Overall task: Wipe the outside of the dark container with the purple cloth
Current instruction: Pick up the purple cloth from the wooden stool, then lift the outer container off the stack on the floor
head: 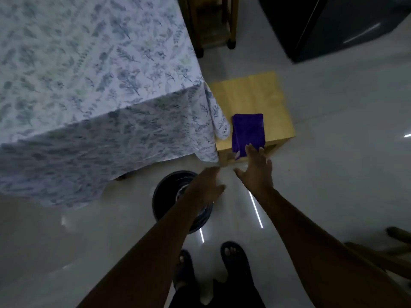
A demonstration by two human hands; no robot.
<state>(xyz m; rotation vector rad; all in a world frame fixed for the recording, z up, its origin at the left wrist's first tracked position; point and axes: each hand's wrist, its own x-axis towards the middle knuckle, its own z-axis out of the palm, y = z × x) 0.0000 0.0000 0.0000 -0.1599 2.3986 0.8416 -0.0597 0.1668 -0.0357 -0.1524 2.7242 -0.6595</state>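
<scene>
A folded purple cloth (248, 132) lies on the near part of a low wooden stool (255, 94). My right hand (255, 170) is stretched out with spread fingers, its fingertips at the cloth's near edge. The dark round container (169, 192) stands on the pale floor below the table corner. My left hand (205, 185) hovers above the container with fingers apart, holding nothing and hiding part of the rim.
A table under a leaf-patterned cloth (89, 85) fills the left side, its corner hanging beside the stool. A wooden frame (213, 23) stands behind the stool, and a dark cabinet (347, 25) at the far right. My sandalled feet (213, 261) are on glossy tiles.
</scene>
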